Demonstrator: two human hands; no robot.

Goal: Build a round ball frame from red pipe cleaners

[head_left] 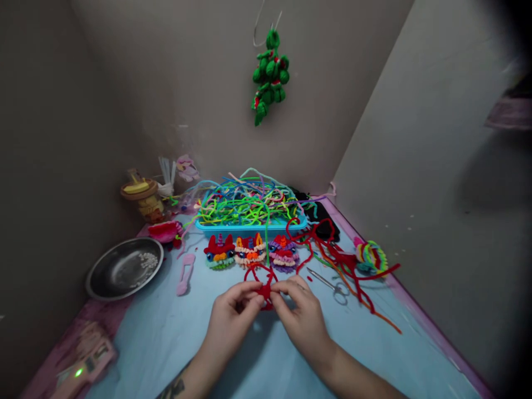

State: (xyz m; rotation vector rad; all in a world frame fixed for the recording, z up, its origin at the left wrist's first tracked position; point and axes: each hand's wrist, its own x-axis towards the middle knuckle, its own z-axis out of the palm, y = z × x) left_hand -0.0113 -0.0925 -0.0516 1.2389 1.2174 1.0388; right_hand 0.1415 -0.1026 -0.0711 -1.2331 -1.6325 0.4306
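Note:
Between my two hands is a small red pipe-cleaner piece (265, 290), with red loops standing up from its top. My left hand (236, 310) pinches its left side between thumb and fingers. On the other side, my right hand (300, 307) pinches its right edge. Just beyond the hands stand three colourful pipe-cleaner animal heads: a red one (220, 252), an orange and cream one (250, 250) and a purple one (283, 254). Scissors (330, 285) lie to the right of my right hand. Fingers cover part of the red piece.
A blue tray (249, 227) heaped with pipe cleaners stands at the back. Loose red and orange pipe cleaners (353, 266) sprawl on the right. At left are a metal bowl (120, 271), a pink clip-like tool (185, 274) and a pink device with a green light (89, 366).

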